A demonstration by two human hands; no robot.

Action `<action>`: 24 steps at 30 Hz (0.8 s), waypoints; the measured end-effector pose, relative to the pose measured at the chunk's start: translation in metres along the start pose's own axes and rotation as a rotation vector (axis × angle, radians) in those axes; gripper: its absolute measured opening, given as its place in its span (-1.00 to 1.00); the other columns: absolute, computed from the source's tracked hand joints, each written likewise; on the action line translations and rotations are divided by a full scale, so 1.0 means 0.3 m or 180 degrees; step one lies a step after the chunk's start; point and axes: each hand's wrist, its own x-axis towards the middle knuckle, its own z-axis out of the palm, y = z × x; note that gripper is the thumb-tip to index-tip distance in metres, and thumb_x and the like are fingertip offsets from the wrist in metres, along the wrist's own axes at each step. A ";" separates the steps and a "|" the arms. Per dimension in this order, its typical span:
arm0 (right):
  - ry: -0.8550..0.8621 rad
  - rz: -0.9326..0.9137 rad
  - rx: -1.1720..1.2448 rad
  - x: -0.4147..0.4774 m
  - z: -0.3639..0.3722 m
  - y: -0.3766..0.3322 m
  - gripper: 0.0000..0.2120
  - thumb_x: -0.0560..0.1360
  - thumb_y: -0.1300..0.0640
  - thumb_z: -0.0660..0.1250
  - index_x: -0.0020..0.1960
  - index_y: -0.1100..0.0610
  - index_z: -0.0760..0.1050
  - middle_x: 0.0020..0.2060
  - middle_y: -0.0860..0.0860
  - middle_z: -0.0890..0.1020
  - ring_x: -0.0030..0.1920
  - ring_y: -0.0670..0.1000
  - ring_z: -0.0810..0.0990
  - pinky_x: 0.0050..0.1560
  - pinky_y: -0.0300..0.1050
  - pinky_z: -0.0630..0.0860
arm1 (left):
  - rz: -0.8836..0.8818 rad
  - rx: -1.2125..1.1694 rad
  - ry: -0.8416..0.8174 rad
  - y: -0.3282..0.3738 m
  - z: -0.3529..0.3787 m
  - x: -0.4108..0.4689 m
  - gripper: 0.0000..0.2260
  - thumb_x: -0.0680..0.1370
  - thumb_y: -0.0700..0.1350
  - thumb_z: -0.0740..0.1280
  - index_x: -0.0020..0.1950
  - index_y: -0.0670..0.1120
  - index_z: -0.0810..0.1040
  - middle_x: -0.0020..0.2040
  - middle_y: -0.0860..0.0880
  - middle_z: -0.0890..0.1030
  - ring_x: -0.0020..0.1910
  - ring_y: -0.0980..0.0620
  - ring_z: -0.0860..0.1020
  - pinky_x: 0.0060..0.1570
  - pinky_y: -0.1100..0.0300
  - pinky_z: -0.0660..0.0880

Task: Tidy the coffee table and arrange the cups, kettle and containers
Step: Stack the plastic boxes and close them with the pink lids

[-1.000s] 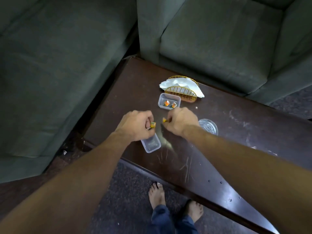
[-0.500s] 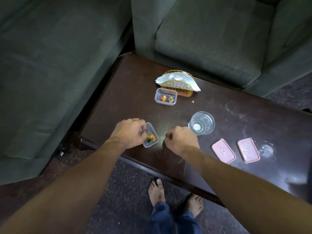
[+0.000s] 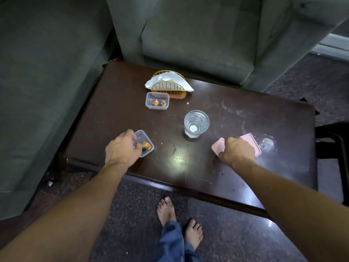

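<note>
My left hand (image 3: 122, 148) grips the near small clear container (image 3: 146, 142), which holds orange sweets, at the table's front left. My right hand (image 3: 237, 151) rests with curled fingers on a pink lid (image 3: 217, 148); whether it grips it I cannot tell. A second pink lid (image 3: 253, 143) lies partly under that hand. Another clear container (image 3: 157, 100) with two orange sweets sits farther back. A stack of clear glasses (image 3: 196, 123) stands mid-table. A clear glass (image 3: 267, 143) stands right of the lids.
A gold wire napkin holder (image 3: 169, 86) with white napkins stands at the back of the dark wooden table (image 3: 245, 114). Grey-green sofas (image 3: 198, 35) border the table's left and back. My bare feet (image 3: 167, 208) are on the carpet below the front edge.
Both hands dropped sweets into the near container. My right hand then moved right onto the pink lids. My left hand stayed at the container. The view shifted right.
</note>
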 end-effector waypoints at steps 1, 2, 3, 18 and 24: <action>0.0031 0.0015 -0.0014 0.006 0.010 0.014 -0.70 0.48 0.02 0.38 0.17 0.13 0.59 0.04 0.11 0.68 0.06 0.19 0.70 -0.16 -0.11 0.42 | -0.0034 -0.0024 0.0059 -0.001 0.010 -0.007 -0.85 0.54 -0.01 0.32 0.09 0.00 0.50 0.10 -0.09 0.64 0.01 -0.27 0.61 0.00 -0.01 0.49; 0.0053 0.0041 -0.0015 0.011 0.020 0.024 -0.69 0.48 0.01 0.38 0.16 0.13 0.59 0.03 0.11 0.68 0.05 0.19 0.70 -0.17 -0.11 0.43 | -0.0061 -0.0032 0.0110 -0.002 0.022 -0.011 -0.83 0.55 -0.01 0.31 0.12 0.00 0.50 0.12 -0.11 0.63 0.02 -0.28 0.61 0.00 -0.03 0.50; 0.0065 0.0067 -0.0001 0.016 0.030 0.028 -0.68 0.47 0.00 0.39 0.16 0.14 0.60 0.02 0.11 0.68 0.04 0.19 0.70 -0.17 -0.11 0.45 | -0.0083 -0.0032 0.0165 -0.002 0.035 -0.015 -0.81 0.55 -0.01 0.31 0.14 -0.01 0.50 0.14 -0.12 0.62 0.03 -0.29 0.61 0.00 -0.04 0.50; 0.0083 0.0135 -0.0110 -0.033 0.074 -0.089 -0.28 0.28 -0.36 0.42 0.23 0.14 0.62 0.08 0.14 0.60 0.09 0.21 0.66 -0.01 -0.03 0.55 | -0.0422 -0.0908 0.0433 -0.062 0.053 0.015 -0.76 0.63 -0.02 0.21 0.22 -0.02 0.58 0.12 -0.16 0.68 0.11 -0.27 0.60 0.10 -0.03 0.50; 0.0021 -0.0593 0.0697 -0.201 0.030 -0.477 -0.21 0.23 -0.47 0.33 0.25 0.07 0.54 0.15 0.06 0.58 0.16 0.13 0.61 0.09 -0.02 0.56 | -0.0630 -0.1379 -0.0220 -0.121 -0.001 0.050 -0.79 0.65 -0.02 0.23 0.04 0.04 0.67 -0.13 -0.06 0.73 -0.22 -0.06 0.72 -0.11 0.08 0.64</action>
